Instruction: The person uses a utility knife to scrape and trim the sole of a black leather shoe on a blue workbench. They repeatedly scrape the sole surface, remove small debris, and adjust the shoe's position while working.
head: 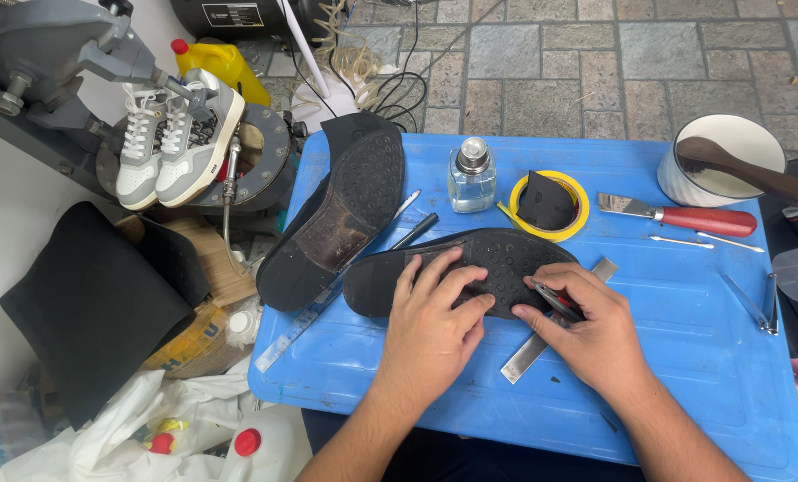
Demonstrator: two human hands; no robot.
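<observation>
The black shoe (pixel 470 268) is laid sole-up across the middle of the blue lid (pixel 685 357), its long axis running left to right, a bit raised toward the right end; it sits directly under and just ahead of both hands, so neither one is really nearer, both are touching it; the left hand (pixel 430 326) is spread flat over the middle of the sole, fingers loose and pressed down rather than clenched; the right hand (pixel 595 330) is rested at the right end of the sole, fingers curled around a small red-handled tool (pixel 555 302), exact kind can't be made out tbh; a metal ruler (pixel 555 326) is tucked partly under that hand, angled off toward the near edge. The sole looks matte black with a grid of little studs, worn but intact; a second black shoe (pixel 341 214) is propped sole-up just to the left, with a brownish scuffed patch mid-sole; a glass bottle (pixel 471 174) and a yellow tape roll (pixel 549 205) are set behind.
</observation>
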